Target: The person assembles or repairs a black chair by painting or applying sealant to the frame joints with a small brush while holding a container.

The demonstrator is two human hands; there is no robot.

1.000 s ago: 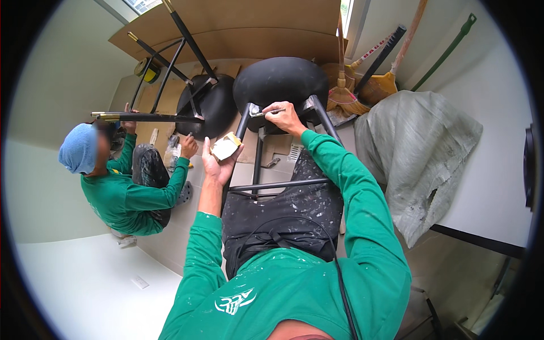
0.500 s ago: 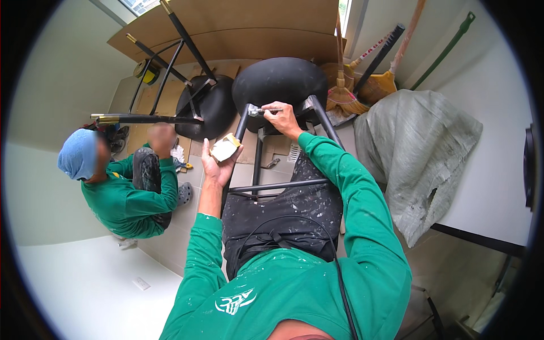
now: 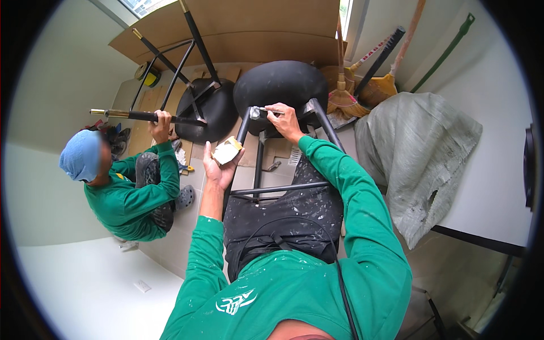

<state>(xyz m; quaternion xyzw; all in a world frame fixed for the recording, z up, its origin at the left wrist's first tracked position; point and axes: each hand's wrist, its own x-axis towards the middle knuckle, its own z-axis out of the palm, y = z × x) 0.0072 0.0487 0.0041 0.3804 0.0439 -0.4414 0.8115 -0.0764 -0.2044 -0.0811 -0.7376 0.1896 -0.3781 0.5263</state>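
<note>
Hands (image 3: 287, 123) work above pale floor tiles (image 3: 184, 221), brooms (image 3: 343, 101) beyond.

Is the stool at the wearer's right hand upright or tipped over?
Tipped over: the black stool has its seat at the far end and its legs running back toward the wearer's lap.
</note>
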